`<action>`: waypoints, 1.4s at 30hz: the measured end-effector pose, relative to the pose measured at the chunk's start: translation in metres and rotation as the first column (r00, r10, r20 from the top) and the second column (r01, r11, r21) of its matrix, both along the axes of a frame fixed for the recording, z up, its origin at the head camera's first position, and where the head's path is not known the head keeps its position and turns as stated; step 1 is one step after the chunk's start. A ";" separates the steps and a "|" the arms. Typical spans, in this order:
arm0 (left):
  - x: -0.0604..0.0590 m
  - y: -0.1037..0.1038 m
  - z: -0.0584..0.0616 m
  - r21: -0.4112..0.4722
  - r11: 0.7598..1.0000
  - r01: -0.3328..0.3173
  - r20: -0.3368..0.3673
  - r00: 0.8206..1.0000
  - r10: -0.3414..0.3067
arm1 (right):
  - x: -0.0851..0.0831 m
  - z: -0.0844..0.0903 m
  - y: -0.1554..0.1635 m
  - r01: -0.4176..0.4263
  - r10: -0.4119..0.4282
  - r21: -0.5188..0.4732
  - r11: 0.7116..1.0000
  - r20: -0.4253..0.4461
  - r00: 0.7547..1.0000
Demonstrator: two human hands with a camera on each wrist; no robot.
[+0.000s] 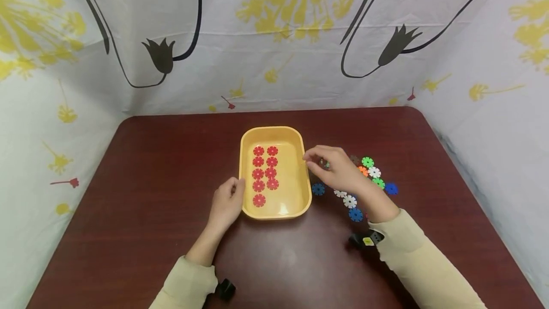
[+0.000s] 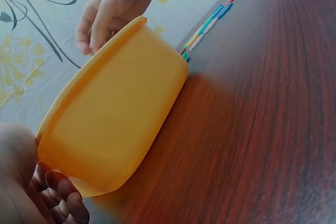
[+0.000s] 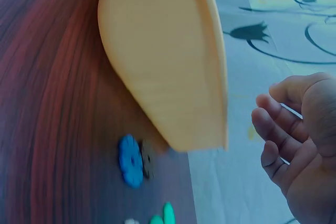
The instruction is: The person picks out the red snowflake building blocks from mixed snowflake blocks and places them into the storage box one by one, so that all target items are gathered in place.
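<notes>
Steadying the yellow tray (image 1: 242, 175) at the centre of the frame, my left hand (image 1: 226, 204) rests against its lower left rim, fingers (image 2: 60, 200) curled loosely under the edge as the left wrist view shows; whether they truly clamp the rim I cannot tell. Inside the tray lie red snowflake discs (image 1: 265, 173) in two columns, flat on the floor of its left half. My right hand (image 1: 339, 171) hovers just right of the tray's upper right wall, above the dark red bench (image 1: 150, 194). Its fingers (image 3: 278, 129) are bent inward; in the head view something small and greenish sits at the fingertips, but the picture is too blurred for me to say whether they pinch it. To the right of that hand, a scatter of loose discs (image 1: 373, 175) lies on the bench: green, white, orange and blue. One blue disc (image 1: 318, 189) lies apart from them, just beside the tray's right wall, below my right hand.
</notes>
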State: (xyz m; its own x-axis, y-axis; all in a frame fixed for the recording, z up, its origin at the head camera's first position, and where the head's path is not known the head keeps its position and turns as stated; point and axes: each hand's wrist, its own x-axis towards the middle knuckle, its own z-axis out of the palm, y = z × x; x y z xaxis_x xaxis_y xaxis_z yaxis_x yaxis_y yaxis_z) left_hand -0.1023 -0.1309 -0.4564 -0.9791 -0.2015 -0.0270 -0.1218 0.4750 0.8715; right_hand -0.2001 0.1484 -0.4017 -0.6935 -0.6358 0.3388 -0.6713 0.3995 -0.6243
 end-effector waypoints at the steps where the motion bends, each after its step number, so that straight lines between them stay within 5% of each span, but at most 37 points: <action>1: 0.000 0.000 0.000 -0.001 1.000 -0.001 0.002 1.000 0.001 | 0.001 0.000 0.004 0.009 -0.009 0.004 1.000 -0.004 1.000; 23: 0.000 0.000 0.004 -0.013 1.000 0.003 0.004 1.000 -0.002 | 0.017 -0.010 0.073 0.193 -0.194 0.065 0.979 0.020 0.981; 42: 0.000 0.000 0.005 -0.013 1.000 0.021 0.001 1.000 -0.021 | 0.024 -0.031 0.108 0.199 -0.214 0.195 0.960 0.057 0.975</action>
